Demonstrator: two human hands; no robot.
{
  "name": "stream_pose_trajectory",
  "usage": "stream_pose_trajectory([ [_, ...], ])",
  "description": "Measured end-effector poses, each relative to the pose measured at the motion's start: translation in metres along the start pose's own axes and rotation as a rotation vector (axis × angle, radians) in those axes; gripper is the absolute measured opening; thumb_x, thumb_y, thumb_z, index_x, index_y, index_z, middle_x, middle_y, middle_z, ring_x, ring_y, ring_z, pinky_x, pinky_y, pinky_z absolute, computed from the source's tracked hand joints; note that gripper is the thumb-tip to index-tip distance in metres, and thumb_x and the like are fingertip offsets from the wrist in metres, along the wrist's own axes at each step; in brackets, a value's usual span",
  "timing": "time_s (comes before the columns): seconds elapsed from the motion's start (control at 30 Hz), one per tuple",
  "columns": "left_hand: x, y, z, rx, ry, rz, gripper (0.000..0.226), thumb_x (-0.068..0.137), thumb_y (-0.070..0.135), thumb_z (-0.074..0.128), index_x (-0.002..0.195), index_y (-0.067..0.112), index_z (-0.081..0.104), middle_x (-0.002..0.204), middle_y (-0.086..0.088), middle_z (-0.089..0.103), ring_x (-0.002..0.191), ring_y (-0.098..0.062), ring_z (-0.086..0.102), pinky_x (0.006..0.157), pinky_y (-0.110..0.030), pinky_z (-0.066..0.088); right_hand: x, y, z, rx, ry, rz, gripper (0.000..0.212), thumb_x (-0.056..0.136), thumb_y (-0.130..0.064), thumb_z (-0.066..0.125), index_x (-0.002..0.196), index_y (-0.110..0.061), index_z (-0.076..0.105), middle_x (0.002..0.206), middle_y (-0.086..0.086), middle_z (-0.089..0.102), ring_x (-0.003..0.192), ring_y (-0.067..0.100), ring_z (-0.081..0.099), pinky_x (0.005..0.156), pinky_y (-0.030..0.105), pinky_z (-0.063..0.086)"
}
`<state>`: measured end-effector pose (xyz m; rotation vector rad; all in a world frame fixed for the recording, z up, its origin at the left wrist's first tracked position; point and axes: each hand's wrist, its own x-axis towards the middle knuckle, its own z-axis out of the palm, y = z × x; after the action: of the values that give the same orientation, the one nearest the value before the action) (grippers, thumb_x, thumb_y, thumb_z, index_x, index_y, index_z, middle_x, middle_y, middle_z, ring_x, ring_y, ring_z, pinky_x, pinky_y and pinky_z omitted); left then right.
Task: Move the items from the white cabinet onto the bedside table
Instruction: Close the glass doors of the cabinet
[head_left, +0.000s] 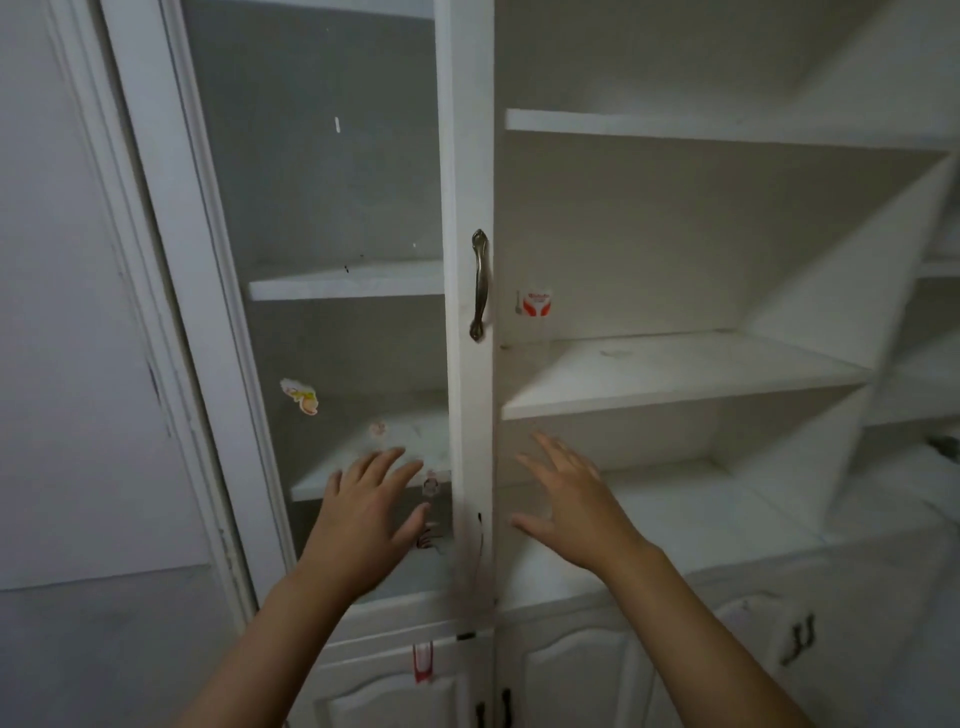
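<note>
A white cabinet (470, 156) fills the view. Its left half is behind a glass door (332, 197) with a metal handle (478, 285) on the frame; its right half is open shelving (675, 371). No items show on the shelves I can see. My left hand (366, 512) is raised in front of the glass door's lower part, fingers spread, holding nothing. My right hand (569, 499) hovers in front of the lowest open shelf, fingers apart, also holding nothing. The bedside table is out of view.
Small stickers (300, 396) dot the glass, and a red-and-white sticker (537, 303) sits on the cabinet's back wall. Lower cupboard doors (571, 675) with dark handles lie below. A plain wall (67, 364) is at the left.
</note>
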<state>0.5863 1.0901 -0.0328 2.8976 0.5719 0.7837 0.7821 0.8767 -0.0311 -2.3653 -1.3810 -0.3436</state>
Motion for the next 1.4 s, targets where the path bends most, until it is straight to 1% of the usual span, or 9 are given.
stream_pose_trajectory([
  [0.07, -0.019, 0.001, -0.004, -0.007, -0.024, 0.010, 0.059, 0.095, 0.065, 0.037, 0.150, 0.042, 0.036, 0.164, 0.010, 0.029, 0.151, -0.017, 0.020, 0.123, -0.053, 0.023, -0.024, -0.008, 0.004, 0.010, -0.022, 0.055, 0.084, 0.091, -0.062, 0.064, 0.161, -0.034, 0.028, 0.174, -0.005, 0.004, 0.159, 0.020, 0.006, 0.128, 0.044, 0.009],
  [0.17, -0.048, 0.003, -0.007, -0.006, -0.057, 0.041, 0.064, 0.092, 0.068, 0.029, 0.148, 0.041, 0.041, 0.161, 0.009, 0.034, 0.150, -0.016, 0.024, 0.122, -0.052, 0.025, -0.064, -0.023, 0.007, 0.023, -0.065, 0.128, 0.080, 0.093, -0.061, 0.062, 0.161, -0.033, 0.029, 0.174, -0.004, 0.005, 0.159, 0.019, 0.006, 0.129, 0.046, 0.009],
  [0.33, -0.087, 0.012, -0.010, -0.026, -0.108, 0.081, 0.057, 0.095, 0.064, 0.039, 0.148, 0.041, 0.041, 0.160, 0.010, 0.034, 0.150, -0.015, 0.022, 0.123, -0.054, 0.022, -0.127, -0.041, 0.001, 0.014, -0.094, 0.245, 0.076, 0.097, -0.062, 0.055, 0.161, -0.031, 0.029, 0.173, -0.004, 0.007, 0.159, 0.017, 0.004, 0.128, 0.045, 0.005],
  [0.5, -0.117, 0.033, -0.015, -0.059, -0.155, 0.142, 0.068, 0.089, 0.070, 0.026, 0.149, 0.041, 0.041, 0.160, 0.009, 0.035, 0.150, -0.016, 0.022, 0.122, -0.054, 0.023, -0.179, -0.051, -0.016, -0.019, -0.130, 0.358, 0.075, 0.097, -0.065, 0.051, 0.161, -0.032, 0.029, 0.173, -0.004, 0.011, 0.159, 0.017, 0.006, 0.128, 0.046, 0.005],
  [0.67, -0.123, 0.068, -0.023, -0.113, -0.143, 0.208, 0.071, 0.088, 0.069, 0.024, 0.148, 0.039, 0.044, 0.160, 0.008, 0.036, 0.149, -0.017, 0.025, 0.121, -0.051, 0.023, -0.220, -0.049, -0.051, -0.090, -0.125, 0.436, 0.077, 0.097, -0.070, 0.046, 0.161, -0.031, 0.030, 0.173, -0.003, 0.012, 0.159, 0.019, 0.006, 0.127, 0.048, 0.007],
  [0.83, -0.121, 0.114, -0.020, -0.168, -0.125, 0.289, 0.068, 0.088, 0.069, 0.028, 0.143, 0.036, 0.051, 0.153, 0.006, 0.045, 0.144, -0.020, 0.034, 0.116, -0.054, 0.031, -0.260, -0.028, -0.084, -0.159, -0.107, 0.518, 0.078, 0.096, -0.072, 0.042, 0.162, -0.032, 0.029, 0.173, -0.004, 0.012, 0.159, 0.018, 0.007, 0.127, 0.047, 0.007],
  [1.03, -0.119, 0.185, -0.016, -0.221, -0.152, 0.373, 0.069, 0.088, 0.070, 0.025, 0.146, 0.039, 0.046, 0.157, 0.009, 0.039, 0.146, -0.017, 0.030, 0.118, -0.052, 0.029, -0.315, 0.003, -0.125, -0.177, -0.054, 0.627, 0.075, 0.097, -0.072, 0.042, 0.160, -0.034, 0.031, 0.172, -0.004, 0.013, 0.158, 0.018, 0.007, 0.128, 0.047, 0.007],
  [1.13, -0.117, 0.225, -0.011, -0.229, -0.158, 0.421, 0.066, 0.090, 0.069, 0.027, 0.144, 0.038, 0.049, 0.156, 0.009, 0.041, 0.145, -0.018, 0.032, 0.117, -0.053, 0.031, -0.341, 0.024, -0.147, -0.179, -0.042, 0.670, 0.074, 0.098, -0.070, 0.043, 0.161, -0.033, 0.029, 0.173, -0.004, 0.011, 0.159, 0.018, 0.006, 0.128, 0.046, 0.005],
  [1.4, -0.103, 0.358, 0.005, -0.260, -0.139, 0.511, 0.068, 0.089, 0.068, 0.028, 0.143, 0.035, 0.053, 0.154, 0.007, 0.045, 0.143, -0.020, 0.035, 0.115, -0.054, 0.033, -0.421, 0.117, -0.199, -0.176, -0.004, 0.739, 0.075, 0.098, -0.071, 0.042, 0.161, -0.033, 0.030, 0.173, -0.005, 0.011, 0.158, 0.016, 0.006, 0.128, 0.048, 0.003],
])
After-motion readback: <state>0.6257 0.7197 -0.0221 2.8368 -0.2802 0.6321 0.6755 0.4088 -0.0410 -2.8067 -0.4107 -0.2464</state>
